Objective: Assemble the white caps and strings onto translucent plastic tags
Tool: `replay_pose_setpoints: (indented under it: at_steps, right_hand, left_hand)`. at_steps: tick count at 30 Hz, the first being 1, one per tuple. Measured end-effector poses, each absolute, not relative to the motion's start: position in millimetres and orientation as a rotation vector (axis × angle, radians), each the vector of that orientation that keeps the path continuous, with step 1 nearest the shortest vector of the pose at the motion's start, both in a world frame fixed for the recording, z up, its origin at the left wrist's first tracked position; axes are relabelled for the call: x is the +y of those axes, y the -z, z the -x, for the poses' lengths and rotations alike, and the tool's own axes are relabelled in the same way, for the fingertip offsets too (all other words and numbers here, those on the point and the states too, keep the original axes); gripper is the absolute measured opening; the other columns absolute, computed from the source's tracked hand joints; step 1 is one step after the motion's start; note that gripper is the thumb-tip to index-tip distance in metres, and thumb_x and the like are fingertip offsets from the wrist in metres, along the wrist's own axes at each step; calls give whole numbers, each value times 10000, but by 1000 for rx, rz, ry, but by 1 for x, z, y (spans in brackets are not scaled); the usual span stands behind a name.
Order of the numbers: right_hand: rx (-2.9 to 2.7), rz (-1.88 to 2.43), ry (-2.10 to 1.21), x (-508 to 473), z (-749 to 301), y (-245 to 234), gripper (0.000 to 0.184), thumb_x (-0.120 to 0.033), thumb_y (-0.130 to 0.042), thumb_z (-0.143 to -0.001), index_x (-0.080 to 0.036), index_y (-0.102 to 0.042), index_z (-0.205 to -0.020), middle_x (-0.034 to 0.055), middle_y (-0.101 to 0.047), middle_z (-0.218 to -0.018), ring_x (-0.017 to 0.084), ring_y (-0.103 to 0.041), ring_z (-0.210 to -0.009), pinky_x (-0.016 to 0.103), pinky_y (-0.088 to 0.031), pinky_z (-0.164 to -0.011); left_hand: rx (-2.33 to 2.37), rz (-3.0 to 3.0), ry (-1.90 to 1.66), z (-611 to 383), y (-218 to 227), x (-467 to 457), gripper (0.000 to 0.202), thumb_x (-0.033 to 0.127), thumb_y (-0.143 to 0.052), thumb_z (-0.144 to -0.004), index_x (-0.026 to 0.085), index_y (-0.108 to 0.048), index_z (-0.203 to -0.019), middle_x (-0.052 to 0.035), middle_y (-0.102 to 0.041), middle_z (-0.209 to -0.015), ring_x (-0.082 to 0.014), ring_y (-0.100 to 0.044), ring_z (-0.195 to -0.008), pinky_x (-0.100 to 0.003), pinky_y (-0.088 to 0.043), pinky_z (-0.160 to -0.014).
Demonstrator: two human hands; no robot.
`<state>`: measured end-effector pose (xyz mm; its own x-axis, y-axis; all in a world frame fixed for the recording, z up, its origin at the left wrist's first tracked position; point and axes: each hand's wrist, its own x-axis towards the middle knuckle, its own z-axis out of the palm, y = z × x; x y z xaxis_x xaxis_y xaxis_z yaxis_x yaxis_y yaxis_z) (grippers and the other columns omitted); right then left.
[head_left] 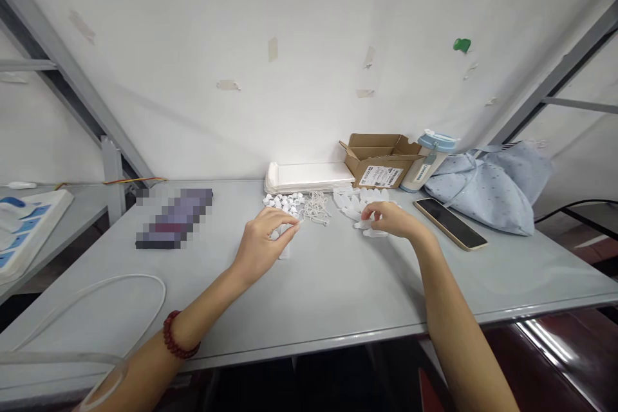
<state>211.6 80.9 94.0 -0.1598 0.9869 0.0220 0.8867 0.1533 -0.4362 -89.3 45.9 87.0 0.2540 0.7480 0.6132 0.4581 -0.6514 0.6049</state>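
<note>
My left hand [263, 238] rests on the grey table [328, 283], fingers curled in a pinch around a small white plastic piece [284, 251] near a pile of small white caps [282, 203]. My right hand [391, 219] is closed on a clear plastic piece [364, 225] at the edge of a heap of clear plastic parts [360, 199]. Between the two piles lies a tangle of thin white loops [316, 207]. A red bead bracelet [176, 338] sits on my left wrist.
A stack of white trays [311, 177] and an open cardboard box [381, 158] stand at the wall. A blue-lidded cup [429, 158], a phone [451, 223] and a blue cloth bag [492, 187] lie right. A clear tube [96, 290] loops at left.
</note>
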Motion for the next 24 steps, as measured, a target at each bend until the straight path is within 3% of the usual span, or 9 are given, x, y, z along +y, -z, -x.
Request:
replay_pose_setpoints:
  at_steps: [10, 15, 20, 24]
  right_hand:
    - [-2127, 1731, -448, 80, -195, -92, 159, -118, -615, -627, -193, -668, -757, -7, -566, -676, 136, -500, -621, 236, -363, -559]
    - [-2057, 1440, -720, 69, -168, -102, 170, -263, -636, -705, -185, -660, -855, 8, -592, -780, 132, -513, -673, 263, -412, -629]
    - [-1987, 1079, -1032, 53, -129, -103, 197, -257, -658, -721, -183, -646, -904, 29, -636, -884, 132, -550, -727, 282, -455, -688]
    - [-1925, 985, -1175, 47, -115, -96, 209, -257, -666, -730, -179, -643, -922, 22, -635, -817, 140, -570, -745, 292, -470, -711]
  left_hand:
    - [1096, -2213, -1337, 90, -84, 46, 77, 214, -599, -817, 224, -674, -811, -19, -702, -825, -195, -610, -866, -382, -506, -822]
    - [1104, -2224, -1323, 89, -83, 47, 65, 215, -609, -809, 217, -673, -799, -21, -700, -811, -192, -610, -850, -359, -504, -793]
    - [1123, -2244, -1315, 89, -83, 48, 72, 248, -608, -810, 222, -673, -801, -23, -705, -818, -198, -618, -846, -359, -506, -771]
    - [1124, -2262, -1319, 89, -84, 48, 75, 252, -606, -809, 221, -673, -798, -25, -704, -809, -200, -618, -839, -360, -509, -762]
